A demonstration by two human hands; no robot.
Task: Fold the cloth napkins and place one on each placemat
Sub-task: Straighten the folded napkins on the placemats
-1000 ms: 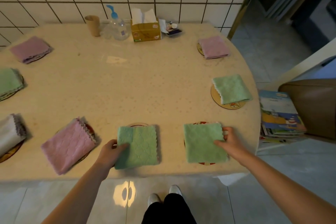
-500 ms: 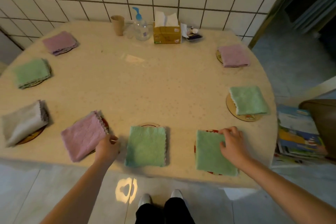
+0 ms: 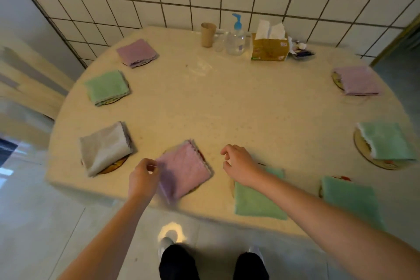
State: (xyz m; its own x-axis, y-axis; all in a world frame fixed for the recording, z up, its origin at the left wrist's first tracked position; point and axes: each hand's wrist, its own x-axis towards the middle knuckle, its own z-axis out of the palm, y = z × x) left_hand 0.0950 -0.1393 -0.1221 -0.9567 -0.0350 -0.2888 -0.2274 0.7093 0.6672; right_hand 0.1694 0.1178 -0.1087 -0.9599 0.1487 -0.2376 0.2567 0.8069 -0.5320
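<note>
The left hand (image 3: 142,175) is at the near corner of the pink napkin (image 3: 185,171), close to the front edge of the table (image 3: 227,107). Its fingers are curled and seem to pinch that corner, but the picture is blurry there, so I cannot be sure. The right hand (image 3: 238,162) floats over the table just beside the pink napkin. Its fingers are loosely bent and hold nothing. Its arm crosses over a green napkin (image 3: 259,200) at the front edge.

The pink napkin lies crooked on its placemat (image 3: 200,152), which only peeks out from under it. I think the job now is to turn it straight.

What could go wrong? A pull on just one corner could open the fold. The napkin is close to the front edge, so a hard tug could drag it off the mat or onto the floor. The right arm could also brush the green napkin and push it crooked.

Six more folded napkins sit along the table's left and right edges and at the front right corner. Folding looks done.
</note>
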